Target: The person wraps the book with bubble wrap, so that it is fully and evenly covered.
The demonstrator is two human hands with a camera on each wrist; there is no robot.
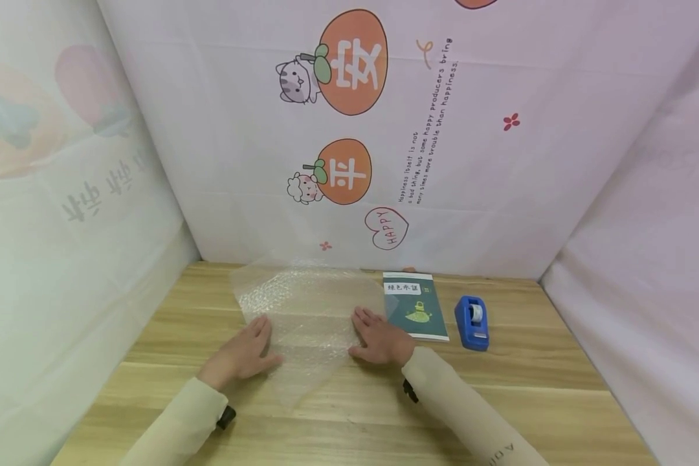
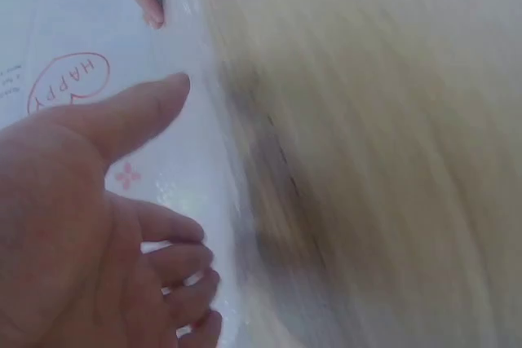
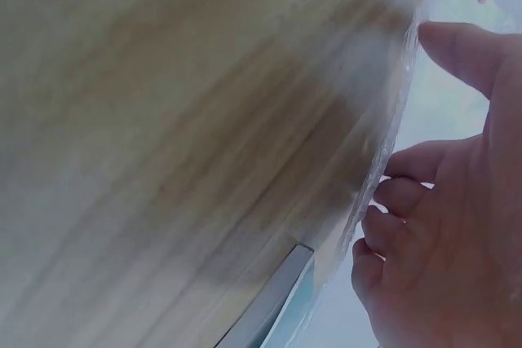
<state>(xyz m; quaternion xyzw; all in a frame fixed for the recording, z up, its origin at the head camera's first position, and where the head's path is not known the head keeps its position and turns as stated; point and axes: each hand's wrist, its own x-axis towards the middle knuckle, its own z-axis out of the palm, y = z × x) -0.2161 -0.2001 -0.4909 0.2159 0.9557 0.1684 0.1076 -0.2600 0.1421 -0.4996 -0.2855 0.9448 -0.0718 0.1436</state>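
Note:
A clear sheet of bubble wrap lies on the wooden table in the head view, turned so that one corner points toward the person. My left hand rests at its left edge, with fingers extended and thumb spread. At the right edge my right hand touches the sheet, its fingers stretched out too. The left wrist view shows the left hand with thumb apart from the fingers. In the right wrist view the right hand is beside the sheet's thin edge. Neither hand grips anything.
A dark green book with a white label lies right of the bubble wrap, whose corner overlaps it. Farther right stands a blue tape dispenser. Printed white cloth rises behind the wooden table and along both sides.

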